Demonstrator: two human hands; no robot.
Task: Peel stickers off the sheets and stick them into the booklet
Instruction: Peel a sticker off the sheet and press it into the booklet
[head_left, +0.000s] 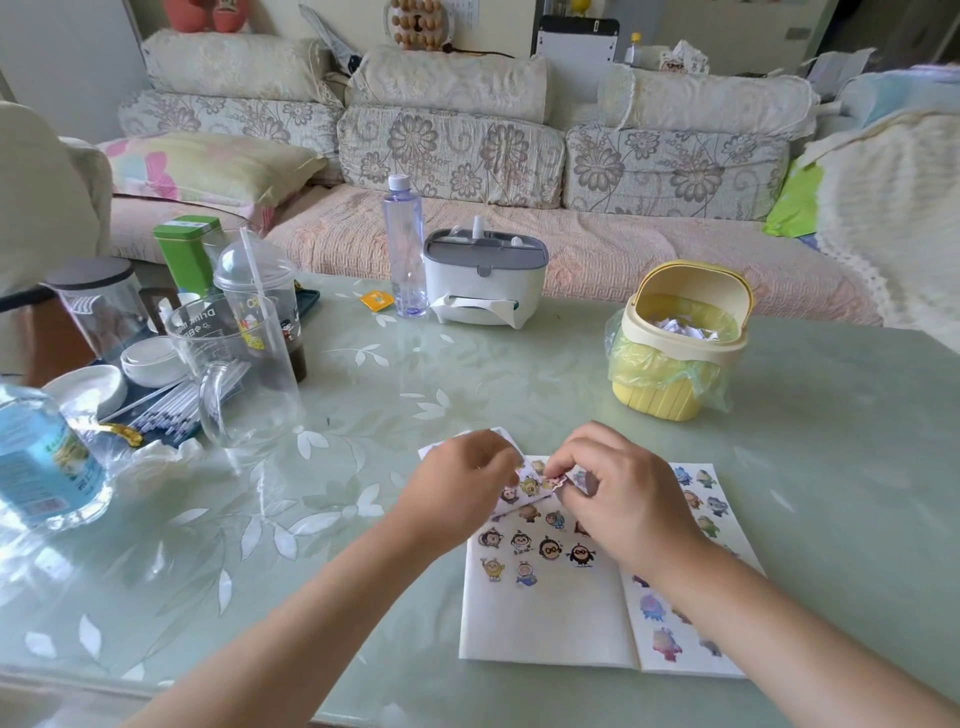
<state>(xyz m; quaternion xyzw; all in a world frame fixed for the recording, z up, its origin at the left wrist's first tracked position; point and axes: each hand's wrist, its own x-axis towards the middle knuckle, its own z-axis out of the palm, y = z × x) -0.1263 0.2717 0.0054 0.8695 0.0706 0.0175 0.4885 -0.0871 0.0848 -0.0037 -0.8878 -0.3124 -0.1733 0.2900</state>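
Observation:
An open white booklet (545, 618) lies flat on the table in front of me, with several cartoon stickers on both pages. Above its top edge my left hand (457, 488) grips a sticker sheet (524, 488) that is lifted off the page and bent. My right hand (623, 493) pinches a small sticker (557, 482) at the sheet's edge between thumb and fingertips. Both hands hide most of the sheet and the booklet's upper middle.
A yellow mini bin (675, 358) with a bag liner stands behind the booklet to the right. A tissue box (483, 280) and a clear bottle (404, 249) stand at the back. Cups, a glass jug (234, 364), dishes and a water bottle (36, 457) crowd the left side.

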